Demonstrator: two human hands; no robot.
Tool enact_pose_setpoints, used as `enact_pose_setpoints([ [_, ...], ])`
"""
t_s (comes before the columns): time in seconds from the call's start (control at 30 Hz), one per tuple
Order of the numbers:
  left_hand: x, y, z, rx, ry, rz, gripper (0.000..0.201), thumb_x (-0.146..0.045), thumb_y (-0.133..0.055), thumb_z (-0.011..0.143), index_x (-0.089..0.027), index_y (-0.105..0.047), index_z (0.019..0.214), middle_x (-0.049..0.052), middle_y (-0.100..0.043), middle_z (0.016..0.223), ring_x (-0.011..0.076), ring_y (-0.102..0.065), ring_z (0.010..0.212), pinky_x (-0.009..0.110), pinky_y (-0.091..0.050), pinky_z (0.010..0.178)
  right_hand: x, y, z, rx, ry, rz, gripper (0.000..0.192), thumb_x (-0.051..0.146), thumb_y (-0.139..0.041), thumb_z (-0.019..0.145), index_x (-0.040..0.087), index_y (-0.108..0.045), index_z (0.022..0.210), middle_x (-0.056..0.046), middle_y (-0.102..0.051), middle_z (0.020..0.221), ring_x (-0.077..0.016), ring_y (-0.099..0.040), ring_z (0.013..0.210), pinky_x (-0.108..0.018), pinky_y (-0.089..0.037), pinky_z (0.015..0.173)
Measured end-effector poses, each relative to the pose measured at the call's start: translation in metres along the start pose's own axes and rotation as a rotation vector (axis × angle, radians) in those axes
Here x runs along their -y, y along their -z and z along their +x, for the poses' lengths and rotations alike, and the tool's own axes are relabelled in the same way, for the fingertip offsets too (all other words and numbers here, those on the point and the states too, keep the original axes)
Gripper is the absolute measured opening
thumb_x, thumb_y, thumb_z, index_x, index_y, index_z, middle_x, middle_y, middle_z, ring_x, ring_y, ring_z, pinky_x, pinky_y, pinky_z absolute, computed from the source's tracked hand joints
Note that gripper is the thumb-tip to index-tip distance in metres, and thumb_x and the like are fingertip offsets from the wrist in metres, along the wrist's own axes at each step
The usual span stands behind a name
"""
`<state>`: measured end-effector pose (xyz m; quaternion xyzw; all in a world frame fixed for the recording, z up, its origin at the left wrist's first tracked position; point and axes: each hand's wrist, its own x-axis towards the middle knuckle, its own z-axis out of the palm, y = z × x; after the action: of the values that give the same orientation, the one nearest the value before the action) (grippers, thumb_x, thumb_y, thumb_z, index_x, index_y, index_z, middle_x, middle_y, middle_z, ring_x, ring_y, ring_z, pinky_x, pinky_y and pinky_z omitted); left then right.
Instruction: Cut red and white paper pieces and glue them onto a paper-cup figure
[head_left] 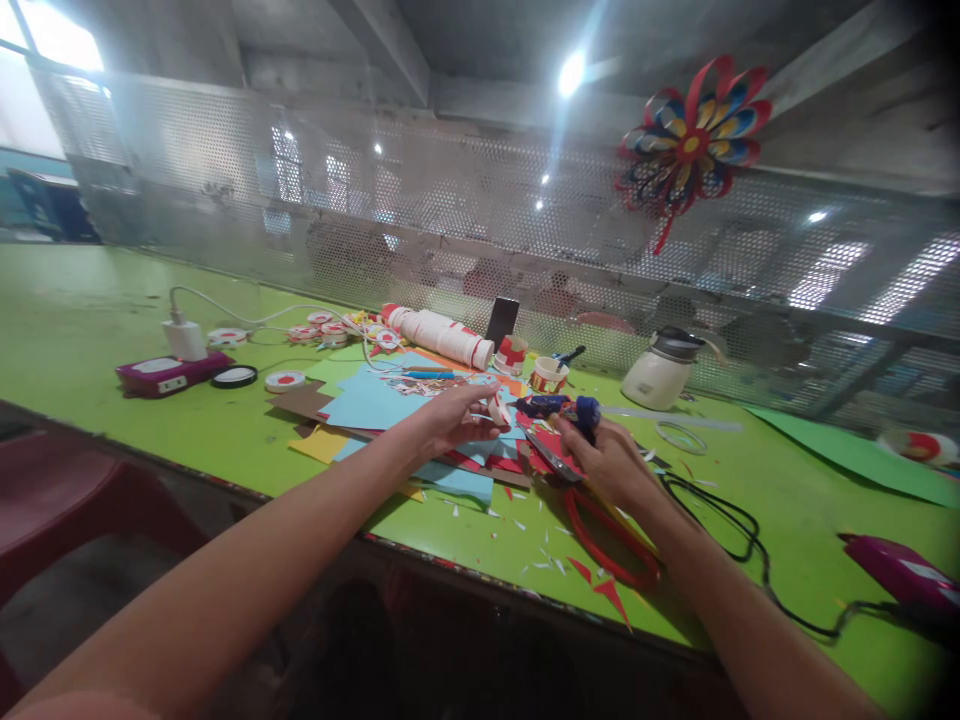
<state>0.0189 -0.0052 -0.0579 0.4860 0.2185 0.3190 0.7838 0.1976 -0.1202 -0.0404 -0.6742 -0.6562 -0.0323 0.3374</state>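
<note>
"What is held at the centre?"

"A small white paper piece (498,410) is pinched in the fingertips of the left hand (463,415), above a pile of coloured paper sheets (367,405)."

"And in the right hand (609,462)?"

"A blue glue gun (561,405) is gripped, its nozzle pointed left towards the piece. Whether the two are touching cannot be told."

"What is found close by?"

"Red-handled scissors (609,545) are seen beneath the right hand, and paper scraps are scattered near the table edge. Behind the sheets, a long white roll (442,337) is laid beside a dark phone (502,322) that is propped upright."

"And farther out?"

"On the green table (67,310), a purple power block (169,375) is placed at left and a white jug (658,375) at right. A petalled ornament (692,146) is displayed above, against a perforated metal screen (450,210)."
</note>
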Motion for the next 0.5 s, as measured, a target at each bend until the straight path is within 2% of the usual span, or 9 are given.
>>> enact_pose_setpoints([
  [0.13,-0.002,-0.001,-0.001,-0.019,-0.008,-0.007,0.017,-0.028,-0.055,0.083,-0.011,-0.056,0.078,0.008,-0.060,0.070,0.0163,-0.063,0.065,0.026,-0.049,0.059,-0.005,0.000,0.001,0.005,-0.034,-0.006,0.048,0.056,-0.040,0.084,0.018,-0.048,0.055,0.002,-0.043,0.048,-0.0110,-0.037,0.046,-0.025,-0.030,0.048],
  [0.3,-0.003,-0.001,-0.002,-0.018,-0.016,-0.030,0.016,-0.027,-0.053,0.084,-0.012,-0.056,0.079,0.007,-0.060,0.067,0.0162,-0.063,0.063,0.026,-0.049,0.057,-0.018,-0.001,0.005,0.013,-0.090,0.004,0.051,0.059,-0.040,0.082,0.016,-0.059,0.063,-0.001,-0.054,0.051,-0.0136,-0.046,0.048,-0.025,-0.034,0.049],
  [0.43,-0.007,0.000,-0.002,-0.050,-0.032,-0.034,0.016,-0.028,-0.054,0.083,-0.012,-0.057,0.079,0.008,-0.061,0.067,0.0169,-0.064,0.064,0.025,-0.048,0.056,-0.041,0.008,0.017,-0.032,-0.198,-0.095,0.042,0.056,-0.051,0.076,0.016,-0.066,0.081,-0.006,-0.065,0.064,-0.0191,-0.058,0.058,-0.027,-0.041,0.052],
  [0.5,-0.009,0.002,-0.002,-0.073,-0.043,-0.036,0.018,-0.029,-0.057,0.082,-0.012,-0.057,0.078,0.007,-0.060,0.066,0.0177,-0.064,0.065,0.024,-0.048,0.055,-0.059,0.018,0.025,-0.054,-0.265,-0.114,0.039,0.052,-0.055,0.075,0.015,-0.067,0.081,-0.006,-0.065,0.061,-0.0194,-0.059,0.054,-0.027,-0.041,0.049],
])
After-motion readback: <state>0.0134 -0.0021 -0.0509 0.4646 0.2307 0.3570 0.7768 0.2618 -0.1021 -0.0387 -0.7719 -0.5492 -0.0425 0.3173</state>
